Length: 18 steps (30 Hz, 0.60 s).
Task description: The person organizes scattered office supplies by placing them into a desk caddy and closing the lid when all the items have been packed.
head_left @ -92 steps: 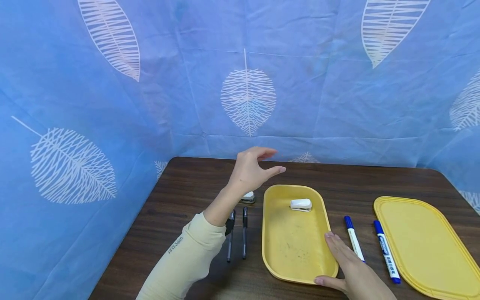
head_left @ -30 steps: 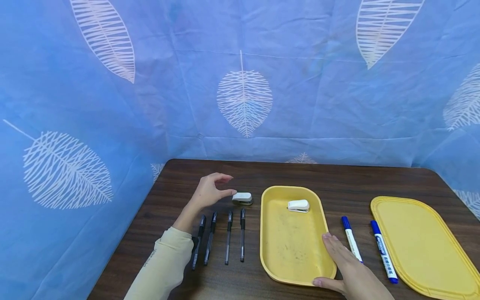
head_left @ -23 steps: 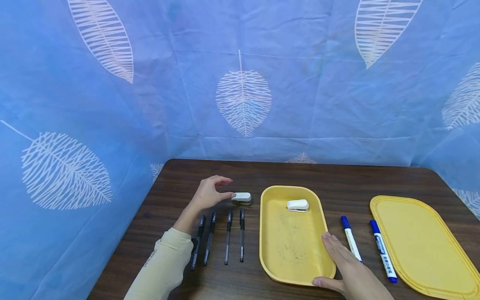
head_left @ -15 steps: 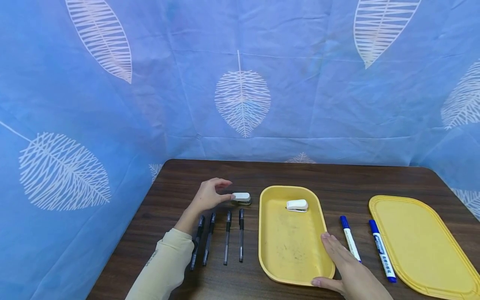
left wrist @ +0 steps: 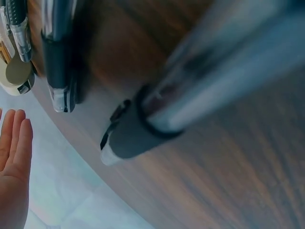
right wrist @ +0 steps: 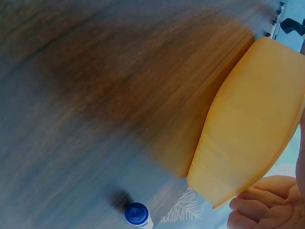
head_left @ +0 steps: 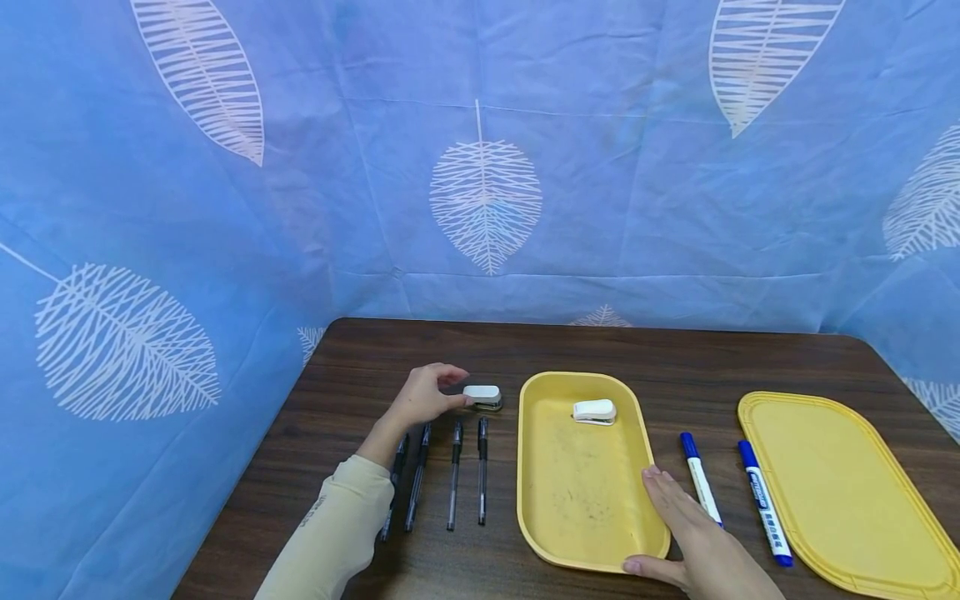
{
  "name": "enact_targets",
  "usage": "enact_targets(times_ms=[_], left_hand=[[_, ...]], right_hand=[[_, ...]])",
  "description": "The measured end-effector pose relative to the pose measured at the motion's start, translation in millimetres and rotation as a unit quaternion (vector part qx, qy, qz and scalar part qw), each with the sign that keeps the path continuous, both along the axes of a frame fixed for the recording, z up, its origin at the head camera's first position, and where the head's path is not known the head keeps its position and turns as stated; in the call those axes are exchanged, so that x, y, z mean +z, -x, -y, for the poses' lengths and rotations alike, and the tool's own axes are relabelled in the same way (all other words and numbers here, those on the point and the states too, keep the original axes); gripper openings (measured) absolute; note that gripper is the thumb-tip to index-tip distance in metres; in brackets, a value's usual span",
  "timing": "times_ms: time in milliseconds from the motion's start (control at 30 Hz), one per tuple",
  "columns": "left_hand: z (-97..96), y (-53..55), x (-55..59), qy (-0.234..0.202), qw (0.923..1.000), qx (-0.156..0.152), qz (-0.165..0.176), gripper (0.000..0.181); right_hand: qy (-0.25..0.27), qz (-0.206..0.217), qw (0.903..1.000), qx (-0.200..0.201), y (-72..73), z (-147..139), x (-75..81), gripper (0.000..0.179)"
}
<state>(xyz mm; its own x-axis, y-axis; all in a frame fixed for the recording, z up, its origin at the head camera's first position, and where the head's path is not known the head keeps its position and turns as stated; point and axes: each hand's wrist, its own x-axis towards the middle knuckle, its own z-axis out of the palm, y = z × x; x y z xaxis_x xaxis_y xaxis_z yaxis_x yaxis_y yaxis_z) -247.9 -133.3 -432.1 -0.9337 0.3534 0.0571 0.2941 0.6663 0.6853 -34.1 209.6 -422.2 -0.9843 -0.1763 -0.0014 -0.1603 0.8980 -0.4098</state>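
Left hand [head_left: 426, 397] edges closer to the white stapler [head_left: 482, 392], grip parted, empty; this reach likely needs a pinch; right hand [head_left: 693, 533] rests uncurled on the tray [head_left: 581, 521].

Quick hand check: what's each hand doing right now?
Left hand: open, thumb at the stapler outside the tray, not gripping it.
Right hand: open, fingers and thumb spread against the tray's side.
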Motion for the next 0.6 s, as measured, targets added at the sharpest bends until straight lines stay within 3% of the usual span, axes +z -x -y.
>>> enact_targets(times_ms=[333,600], left_hand=[[-6.3,1.8,-0.7,0.009,0.9998,-0.018,0.008,0.039],[-9.7,2.9,-3.0,0.019,0.9996,-0.018,0.007,0.039]], right_hand=[[-0.004,0.015,0.9999,-0.004,-0.2,-0.7,-1.8,0.108],[-0.001,-0.006,1.0000,0.000,0.2,-0.6,-2.2,0.106]])
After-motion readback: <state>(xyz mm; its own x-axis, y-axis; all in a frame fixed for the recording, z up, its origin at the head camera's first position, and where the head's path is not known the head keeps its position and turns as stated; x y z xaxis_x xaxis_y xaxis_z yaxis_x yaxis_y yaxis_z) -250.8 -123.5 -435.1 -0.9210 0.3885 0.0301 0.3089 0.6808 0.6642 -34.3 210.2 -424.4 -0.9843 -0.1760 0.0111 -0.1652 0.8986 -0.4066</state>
